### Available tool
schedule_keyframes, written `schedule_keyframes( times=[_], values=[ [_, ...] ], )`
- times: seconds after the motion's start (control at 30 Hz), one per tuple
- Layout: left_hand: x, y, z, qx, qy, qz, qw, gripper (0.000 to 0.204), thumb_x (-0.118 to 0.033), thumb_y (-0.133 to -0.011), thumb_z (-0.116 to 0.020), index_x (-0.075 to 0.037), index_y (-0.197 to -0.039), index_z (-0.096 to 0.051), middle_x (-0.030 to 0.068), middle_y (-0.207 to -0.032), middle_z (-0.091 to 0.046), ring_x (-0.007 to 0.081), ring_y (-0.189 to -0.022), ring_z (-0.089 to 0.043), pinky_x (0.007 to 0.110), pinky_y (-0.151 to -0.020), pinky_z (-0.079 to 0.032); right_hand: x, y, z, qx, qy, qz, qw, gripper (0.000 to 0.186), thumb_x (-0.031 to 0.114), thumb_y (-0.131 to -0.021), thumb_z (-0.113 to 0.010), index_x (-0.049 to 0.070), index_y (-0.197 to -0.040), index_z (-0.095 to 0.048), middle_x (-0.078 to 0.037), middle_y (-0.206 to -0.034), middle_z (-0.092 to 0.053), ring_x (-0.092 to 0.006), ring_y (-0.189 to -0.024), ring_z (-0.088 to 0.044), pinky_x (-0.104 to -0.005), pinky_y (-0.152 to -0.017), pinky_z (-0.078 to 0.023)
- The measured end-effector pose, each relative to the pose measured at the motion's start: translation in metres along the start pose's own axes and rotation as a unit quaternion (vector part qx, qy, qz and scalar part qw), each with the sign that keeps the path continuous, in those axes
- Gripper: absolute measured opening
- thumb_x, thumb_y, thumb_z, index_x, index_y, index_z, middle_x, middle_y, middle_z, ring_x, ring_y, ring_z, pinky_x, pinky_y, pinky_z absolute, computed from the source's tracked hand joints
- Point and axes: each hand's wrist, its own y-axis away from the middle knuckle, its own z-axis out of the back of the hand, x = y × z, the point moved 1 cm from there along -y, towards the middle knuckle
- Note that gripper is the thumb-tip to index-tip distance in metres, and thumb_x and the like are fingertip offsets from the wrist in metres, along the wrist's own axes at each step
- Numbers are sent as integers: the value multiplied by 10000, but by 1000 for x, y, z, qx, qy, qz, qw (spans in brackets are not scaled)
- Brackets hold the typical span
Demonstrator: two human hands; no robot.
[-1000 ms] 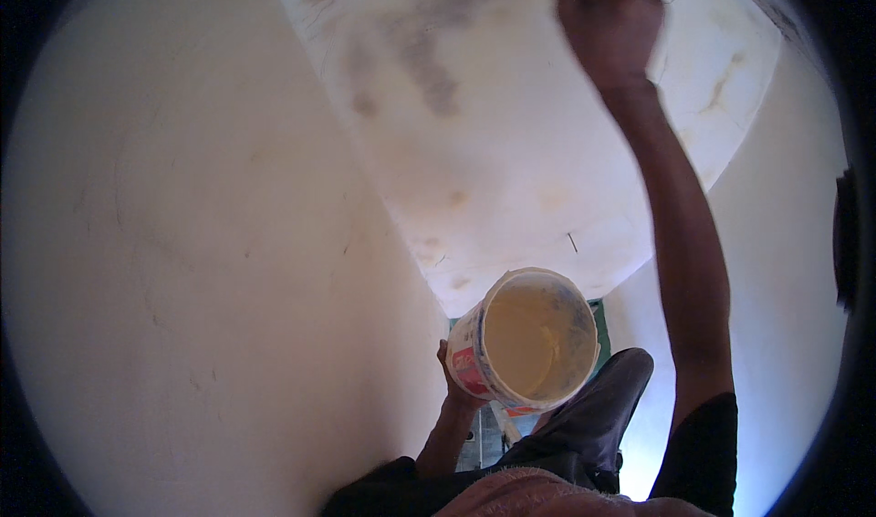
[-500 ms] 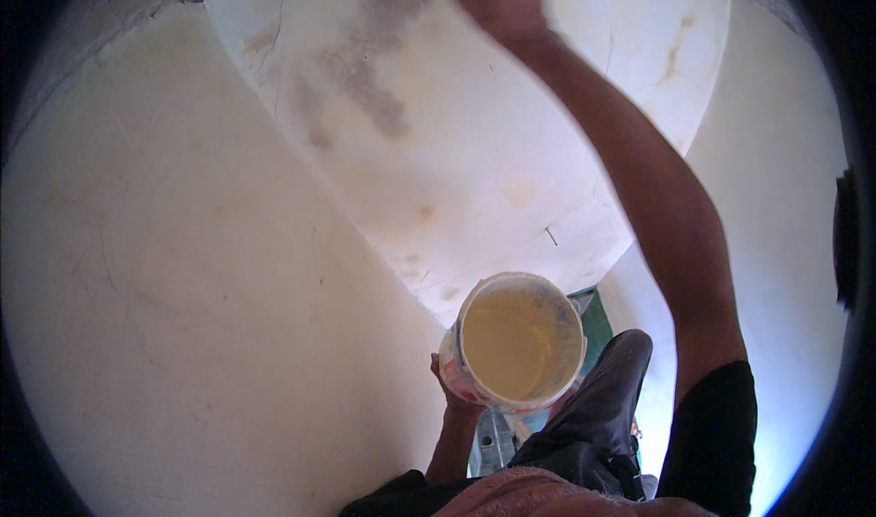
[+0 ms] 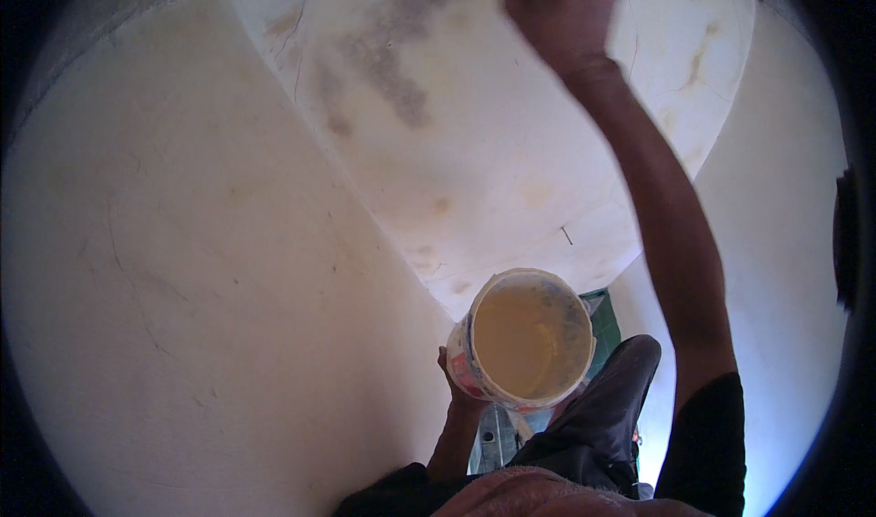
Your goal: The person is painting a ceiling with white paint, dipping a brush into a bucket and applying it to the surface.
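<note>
My left hand (image 3: 464, 396) grips a white plastic bucket (image 3: 464, 357) from its left side and below, with the thumb up along its wall. Inside is a pale, cream-coloured liquid (image 3: 520, 344), and dried splashes coat the rim. My right arm reaches far up along the wall, and my right hand (image 3: 561, 15) is at the top edge of the picture, blurred. It looks closed, but its fingertips and whatever they may hold are out of sight.
Pale walls (image 3: 182, 243) close in on both sides. The wall ahead has dark stains (image 3: 392, 70), cracks and a nail (image 3: 567, 235) sticking out above the bucket. My bent knee (image 3: 639, 353) is right of the bucket, with a green surface (image 3: 602, 321) beyond it.
My right hand has come slightly down and to the right in the picture. The bucket stays in my left hand, and the whole view has shifted a little.
</note>
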Motion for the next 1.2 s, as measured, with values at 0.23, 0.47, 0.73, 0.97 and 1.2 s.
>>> schedule_keyframes(
  times=[0.23, 0.47, 0.73, 0.97, 1.2],
  values=[
    [0, -1, 4, -20, -38, -7, 999, 914, -788, -846, -431, -177, -1523, -365, 136, -1520, -432, 356, -1350, -464, 582, -1081, -419, 143, -2, -66, -5, -261, -85, 962, 209, 256, -848, -707, 47, -833, -701, -159, -692, -674, -355, -518, -626, -448, -511, -523],
    [-4, 2, -2, -48, -70, -20, 996, 913, -787, -845, -439, -175, -1520, -373, 141, -1516, -436, 357, -1336, -477, 572, -1073, -429, 57, 14, -60, 0, -268, -85, 960, 198, 246, -867, -700, 70, -943, -751, -145, -654, -665, -319, -509, -630, -425, -545, -537],
    [1, -5, -19, -68, -78, -29, 994, 901, -780, -846, -453, -174, -1510, -392, 133, -1508, -449, 353, -1335, -480, 572, -1070, -435, -118, 7, 103, -60, -78, -130, 987, 247, 108, -1009, -555, -81, -964, -707, -127, -760, -713, -151, -607, -671, -263, -569, -577],
    [-1, -4, -18, -67, -69, -26, 995, 889, -770, -850, -456, -176, -1508, -392, 130, -1512, -443, 350, -1347, -468, 576, -1080, -424, -27, 26, 20, 47, 14, -108, 993, 149, 135, -961, -580, 45, -986, -696, -109, -640, -641, -243, -473, -576, -368, -471, -473],
    [0, 0, -4, -19, -47, -2, 999, 890, -762, -851, -465, -187, -1523, -367, 135, -1520, -429, 356, -1352, -460, 569, -1079, -429, 116, 12, -51, 15, -169, 0, 986, 209, 245, -856, -703, 41, -890, -675, -151, -628, -643, -340, -569, -648, -448, -521, -519]
  ],
)
